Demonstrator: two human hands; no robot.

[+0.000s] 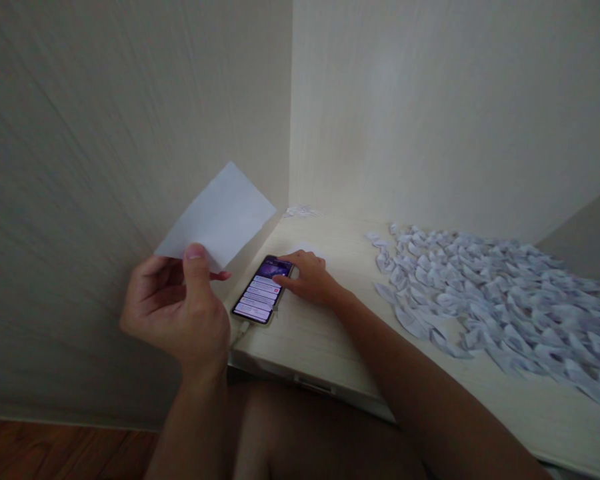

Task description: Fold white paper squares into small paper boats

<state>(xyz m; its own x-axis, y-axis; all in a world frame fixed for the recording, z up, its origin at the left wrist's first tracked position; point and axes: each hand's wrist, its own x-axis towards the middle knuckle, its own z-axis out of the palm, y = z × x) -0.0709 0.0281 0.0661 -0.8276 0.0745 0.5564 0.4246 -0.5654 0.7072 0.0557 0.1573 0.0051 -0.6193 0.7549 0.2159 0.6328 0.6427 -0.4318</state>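
Observation:
My left hand (180, 307) is raised in front of the left wall and pinches a rectangular sheet of white paper (225, 213) between thumb and fingers. The sheet looks flat, with no fold that I can see. My right hand (307, 277) rests on the table at the upper right of a smartphone (255, 293). Its thumb reaches over the lit screen and its index finger touches the top edge; the other fingers are partly hidden. The phone lies face up with list-like panels on a purple background, and a white cable (243, 328) is plugged into its lower end.
Many folded white paper pieces (470, 287) cover the right side of the pale table (345, 347). A few paper scraps (301, 211) lie in the back corner. Walls (380, 113) close off the left and back. My legs (320, 427) are under the table's front edge.

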